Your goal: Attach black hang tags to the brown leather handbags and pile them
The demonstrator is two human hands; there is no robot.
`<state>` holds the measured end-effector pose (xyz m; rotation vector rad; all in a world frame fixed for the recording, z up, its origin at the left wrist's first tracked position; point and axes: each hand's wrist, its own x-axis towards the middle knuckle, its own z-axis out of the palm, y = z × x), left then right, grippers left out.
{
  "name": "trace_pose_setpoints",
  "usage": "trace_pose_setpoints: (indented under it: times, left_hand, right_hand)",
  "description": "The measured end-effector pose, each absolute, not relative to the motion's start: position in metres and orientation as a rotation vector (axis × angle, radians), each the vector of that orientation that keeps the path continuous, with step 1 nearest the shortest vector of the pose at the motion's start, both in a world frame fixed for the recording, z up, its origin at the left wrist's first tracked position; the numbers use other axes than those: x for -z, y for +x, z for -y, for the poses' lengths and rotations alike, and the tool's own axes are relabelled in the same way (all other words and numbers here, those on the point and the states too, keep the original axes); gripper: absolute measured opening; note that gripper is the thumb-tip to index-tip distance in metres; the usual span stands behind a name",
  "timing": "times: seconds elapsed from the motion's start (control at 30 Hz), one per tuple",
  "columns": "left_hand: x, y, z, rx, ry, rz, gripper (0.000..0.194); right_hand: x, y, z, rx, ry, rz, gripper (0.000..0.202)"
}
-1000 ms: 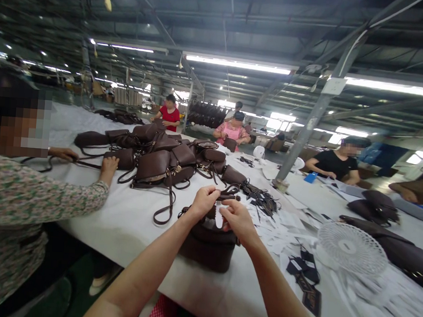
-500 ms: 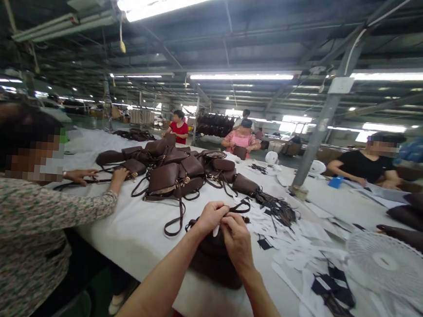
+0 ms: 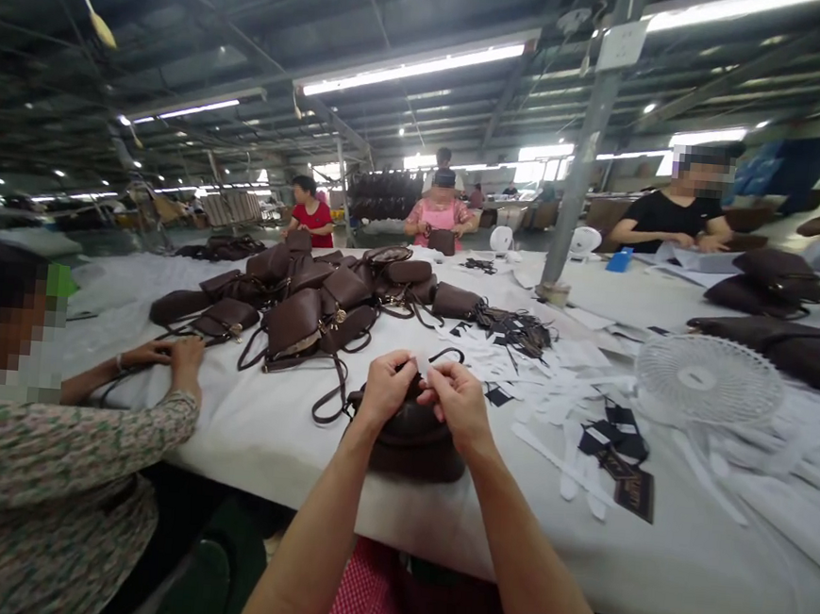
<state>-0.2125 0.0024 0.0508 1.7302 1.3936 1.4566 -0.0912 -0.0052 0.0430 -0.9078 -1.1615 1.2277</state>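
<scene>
A dark brown handbag [image 3: 416, 457] rests on the white-covered table right in front of me. Both hands are above its top, close together with fingertips pinched. My left hand [image 3: 388, 388] is closed at the bag's upper left; what its thumb and finger grip is too small to make out. Just to the right, my right hand [image 3: 462, 404] is also pinched, its grip likewise unclear. Behind its fingers a thin dark strap [image 3: 447, 353] curls up. The bag's upper part is partly hidden by my hands.
Beyond lies a heap of brown handbags [image 3: 302, 322] with looped straps. To the right are dark tags [image 3: 617, 432], white strips [image 3: 572, 462] and a white fan [image 3: 709, 380]. A metal post [image 3: 583, 160] rises from the table. A co-worker's arm [image 3: 166, 420] rests at left.
The view has turned right and tilted down. My hands have drawn slightly apart above the bag, and the white strip between them no longer shows. The left co-worker's hands have come together.
</scene>
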Motion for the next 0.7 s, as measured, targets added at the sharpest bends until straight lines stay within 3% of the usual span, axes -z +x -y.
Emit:
trace_pose_setpoints:
  times: [0.23, 0.7]
  left_hand:
    - [-0.052, -0.209, 0.003, -1.557, 1.789, -1.391, 0.022]
    - [-0.048, -0.209, 0.017, -1.517, 2.089, -1.395, 0.035]
  right_hand:
    - [-0.049, -0.091, 0.008, -1.251, -0.954, 1.119, 0.035]
    - [-0.056, -0.090, 0.007, -1.376, -0.931, 1.018, 0.036]
